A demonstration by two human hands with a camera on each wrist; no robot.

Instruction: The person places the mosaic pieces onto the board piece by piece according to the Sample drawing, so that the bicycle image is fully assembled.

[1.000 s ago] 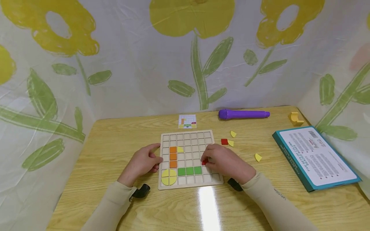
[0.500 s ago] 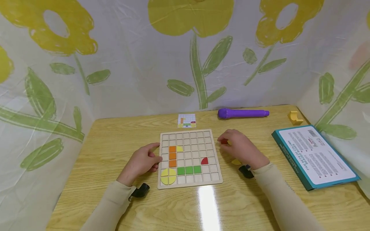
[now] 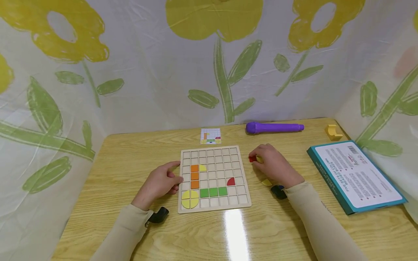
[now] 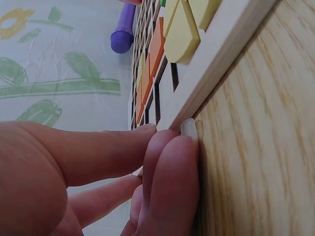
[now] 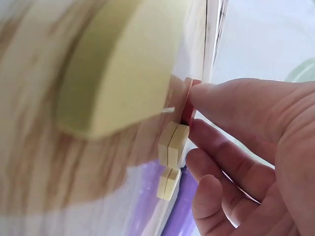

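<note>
A wooden grid board (image 3: 215, 174) lies on the table before me. Its left edge is held by my left hand (image 3: 158, 183), thumb on top and curled fingers against the side in the left wrist view. Right of the board, my right hand (image 3: 272, 165) pinches a red square tile (image 3: 252, 159) between thumb and fingers, low at the tabletop. A yellow quarter-circle tile (image 3: 259, 159) shows partly beside those fingers. On the board are orange squares (image 3: 195, 176), green squares (image 3: 213, 191), a yellow circle of quarter tiles (image 3: 190, 199), and a red quarter-circle tile (image 3: 231, 181).
Another yellow quarter tile (image 3: 266, 182) lies under my right wrist. Behind the board are a small pattern card (image 3: 210, 136) and a purple microphone (image 3: 275, 128). A teal box (image 3: 357, 177) and a yellow block (image 3: 333, 133) stand at the right. Flowered fabric walls enclose the table.
The right hand has left the red quarter tile on the board and moved right to the loose pieces, where it now pinches the red square. The left hand has stayed at the board's edge.
</note>
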